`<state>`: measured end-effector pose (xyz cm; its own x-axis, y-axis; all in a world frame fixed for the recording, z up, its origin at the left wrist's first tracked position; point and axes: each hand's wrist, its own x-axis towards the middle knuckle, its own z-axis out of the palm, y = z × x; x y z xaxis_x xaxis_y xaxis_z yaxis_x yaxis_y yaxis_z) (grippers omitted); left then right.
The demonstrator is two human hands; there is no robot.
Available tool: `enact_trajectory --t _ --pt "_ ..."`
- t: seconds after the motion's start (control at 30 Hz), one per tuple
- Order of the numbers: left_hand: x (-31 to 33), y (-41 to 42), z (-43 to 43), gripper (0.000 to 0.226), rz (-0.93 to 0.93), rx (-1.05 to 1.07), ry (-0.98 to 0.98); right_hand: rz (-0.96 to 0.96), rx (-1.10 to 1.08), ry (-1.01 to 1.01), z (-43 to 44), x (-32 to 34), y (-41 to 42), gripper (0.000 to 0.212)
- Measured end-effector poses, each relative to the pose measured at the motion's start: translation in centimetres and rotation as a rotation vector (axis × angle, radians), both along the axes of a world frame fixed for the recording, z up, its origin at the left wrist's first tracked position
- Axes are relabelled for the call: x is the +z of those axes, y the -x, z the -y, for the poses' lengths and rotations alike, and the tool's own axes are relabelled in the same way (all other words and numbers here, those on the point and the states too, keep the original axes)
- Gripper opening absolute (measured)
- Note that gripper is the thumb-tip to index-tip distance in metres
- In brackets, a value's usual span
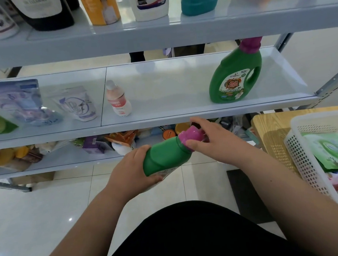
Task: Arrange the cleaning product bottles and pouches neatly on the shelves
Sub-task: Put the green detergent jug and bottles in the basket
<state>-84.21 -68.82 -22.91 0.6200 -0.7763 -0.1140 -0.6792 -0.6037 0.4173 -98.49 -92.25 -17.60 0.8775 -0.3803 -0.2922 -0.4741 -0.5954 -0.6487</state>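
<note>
Glossy tiled floor, left hand (136,169) and right hand (208,137) gripping smooth green bottle (164,157)

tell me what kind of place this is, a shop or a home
Probably a small shop, or a mock-up of one: open metal shelving carries detergent bottles and refill pouches, and a white basket of more pouches waits on a table beside it.

wide bare stretch of middle shelf (172,92) between small pink bottle (119,100) and green jug (236,74)
</note>
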Motion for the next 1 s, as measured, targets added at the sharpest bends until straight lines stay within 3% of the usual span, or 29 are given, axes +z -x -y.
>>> enact_trajectory --t 0.1,0.17,0.43,0.6,0.77,1.0 --pt "0.1 0.1 0.1 0.089 -0.017 -0.004 -0.002 -0.02 -0.016 0.101 -0.3 -0.1 -0.3 0.044" --pt "0.1 0.2 0.1 0.088 -0.025 -0.006 0.013 0.066 -0.007 0.032 -0.4 0.3 -0.2 0.028" --pt "-0.3 0.1 -0.6 0.078 -0.16 0.092 0.18 0.353 -0.219 -0.329 0.3 1.6 1.5 0.043" --pt "-0.6 -0.2 -1.2 0.078 -0.194 0.124 0.212 0.395 -0.194 -0.394 -0.2 1.4 2.0 0.049" --pt "-0.8 -0.4 -1.3 0.079 -0.2 0.126 0.217 0.396 -0.127 -0.353 -0.5 1.0 2.2 0.051" --pt "-0.4 -0.1 -1.4 0.078 -0.014 0.015 0.205 0.328 0.19 0.083 -0.7 -0.1 1.7 0.054"
